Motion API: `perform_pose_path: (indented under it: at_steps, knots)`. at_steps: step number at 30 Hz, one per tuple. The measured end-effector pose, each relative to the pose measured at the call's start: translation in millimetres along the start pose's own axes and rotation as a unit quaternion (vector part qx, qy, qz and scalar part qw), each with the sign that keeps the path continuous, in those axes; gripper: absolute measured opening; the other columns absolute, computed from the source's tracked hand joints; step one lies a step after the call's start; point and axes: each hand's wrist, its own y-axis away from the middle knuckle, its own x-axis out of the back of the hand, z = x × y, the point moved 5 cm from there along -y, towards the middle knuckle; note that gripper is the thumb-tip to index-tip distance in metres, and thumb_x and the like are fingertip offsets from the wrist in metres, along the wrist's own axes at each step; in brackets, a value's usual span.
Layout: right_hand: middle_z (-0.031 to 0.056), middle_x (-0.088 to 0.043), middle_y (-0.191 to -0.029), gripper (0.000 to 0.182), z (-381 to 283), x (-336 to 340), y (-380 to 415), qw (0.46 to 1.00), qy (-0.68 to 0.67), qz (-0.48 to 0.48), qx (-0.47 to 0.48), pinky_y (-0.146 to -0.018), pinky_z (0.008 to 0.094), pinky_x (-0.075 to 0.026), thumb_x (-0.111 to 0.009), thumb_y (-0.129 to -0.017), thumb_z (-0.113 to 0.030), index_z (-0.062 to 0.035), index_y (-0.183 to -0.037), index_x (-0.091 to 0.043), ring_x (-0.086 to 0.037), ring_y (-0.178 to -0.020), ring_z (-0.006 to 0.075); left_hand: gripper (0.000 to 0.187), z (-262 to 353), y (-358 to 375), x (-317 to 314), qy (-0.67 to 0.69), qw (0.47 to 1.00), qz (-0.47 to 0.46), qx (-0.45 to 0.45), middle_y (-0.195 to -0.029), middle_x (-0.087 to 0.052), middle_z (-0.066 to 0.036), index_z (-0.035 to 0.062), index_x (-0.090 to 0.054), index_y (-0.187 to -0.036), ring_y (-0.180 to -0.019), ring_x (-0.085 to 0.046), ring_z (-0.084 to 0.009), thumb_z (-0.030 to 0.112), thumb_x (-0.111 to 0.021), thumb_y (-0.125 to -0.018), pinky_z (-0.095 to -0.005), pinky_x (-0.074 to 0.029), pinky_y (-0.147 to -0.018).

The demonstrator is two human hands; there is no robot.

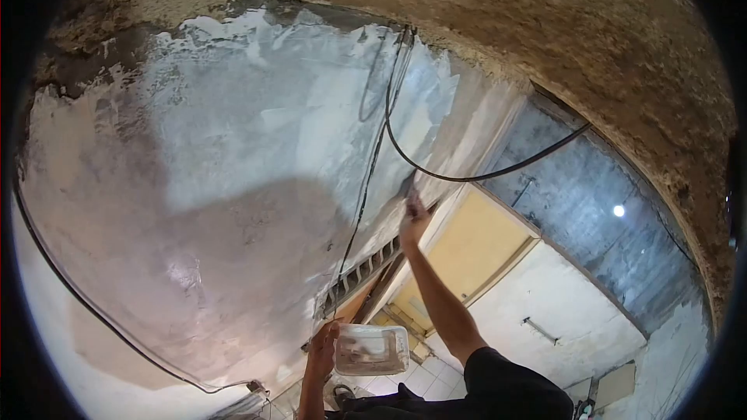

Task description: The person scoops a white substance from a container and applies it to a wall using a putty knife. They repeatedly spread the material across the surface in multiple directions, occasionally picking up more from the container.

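Note:
My left hand [321,348] grips the left end of a clear plastic tub [372,350], low in the view, with pale smears inside it. My right hand [415,224] is raised near the corner of the plastered wall [257,124], its fingers closed. A small dark shape shows above those fingers, too unclear to name. Fresh pale plaster covers the upper part of this wall, and a shadow lies below it.
A black cable [467,179] hangs in a loop just above my right hand. Another cable [85,302] runs down the left side. Beyond my right arm are a yellowish door [471,245] and a white wall [564,295]. Rough brown ceiling [591,39] curves overhead.

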Motion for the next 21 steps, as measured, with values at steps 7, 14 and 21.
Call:
perform_pose_path:
  at_steps: [7, 14, 21]
  knots:
    - [0.013, -0.061, -0.12, 0.027, -19, 14, 72, 0.99, -0.103, -0.087, -0.052, -0.097, 0.0293, -0.042, -0.049, -0.095, 0.0, 0.0067, -0.119, -0.058, -0.058, -0.109, 0.0174, 0.05, 8, 2, 0, 0.022, 0.999, -0.038, -0.002, -0.111, -0.061, -0.011, -0.0001, -0.058, -0.123, -0.102, -0.055, -0.0177, 0.042, -0.047, -0.098, -0.0322, -0.045, -0.089]
    - [0.0108, -0.067, -0.115, 0.046, -10, -24, 101, 0.986, -0.029, -0.116, -0.112, -0.08, 0.0238, -0.05, -0.054, -0.09, 0.003, -0.0078, -0.135, -0.05, -0.059, -0.096, 0.006, 0.047, 23, 13, 4, 0.007, 1.0, -0.006, -0.026, -0.101, -0.062, -0.008, 0.0026, -0.061, -0.119, -0.096, -0.053, -0.0169, 0.043, -0.048, -0.098, -0.0299, -0.041, -0.09]
    - [0.0096, -0.061, -0.119, 0.028, 14, 38, 149, 0.92, -0.182, -0.241, -0.249, -0.095, 0.031, -0.048, -0.056, -0.091, 0.004, 0.0015, -0.119, -0.057, -0.058, -0.108, 0.0165, 0.052, 14, 13, 8, 0.008, 1.0, -0.004, -0.009, -0.098, -0.06, -0.006, 0.0, -0.061, -0.118, -0.095, -0.052, -0.0167, 0.046, -0.047, -0.098, -0.0297, -0.04, -0.089]
